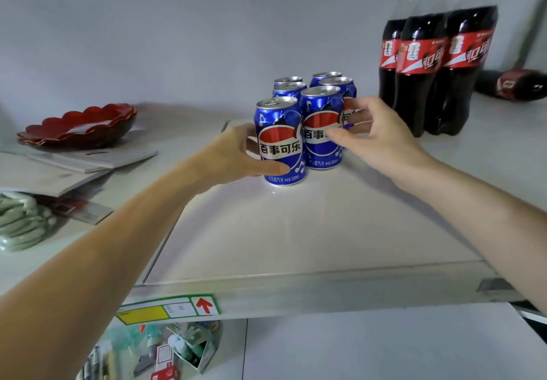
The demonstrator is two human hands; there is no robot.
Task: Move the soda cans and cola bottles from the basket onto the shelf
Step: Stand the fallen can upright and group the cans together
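Cans: six blue aluminium soda cans with red-white-blue round logos stand upright in two rows of three on the white shelf (pixel 296 231), packed side by side. Front-left blue can (pixel 280 143) is nearest the camera; front-right blue can (pixel 321 128) stands just beside it, touching or nearly so. Left hand (pixel 236 155) holds the front-left can: thumb curled across the lower front of the label, fingers wrapped behind the can's left side, so the grip is closed around that can, which sits with its base on the shelf. Right hand (pixel 376 134) is at the right side of the front-right can; thumb tip lies on the label, fingers spread and loosely bent beside the cans behind it. Whether those fingers actually clasp a can cannot be told. Four tall dark cola bottles with red labels and gold caps (pixel 429 63) stand upright in a cluster to the right of the cans, near but apart from them. One more dark cola bottle with a red label (pixel 512 84) lies on its side behind them at the far right. Red scalloped dish (pixel 80 125) rests on flat white papers (pixel 88 160) at the left of the shelf. Green-bordered sticker with a red arrow (pixel 171 308) sits on the shelf's front edge.
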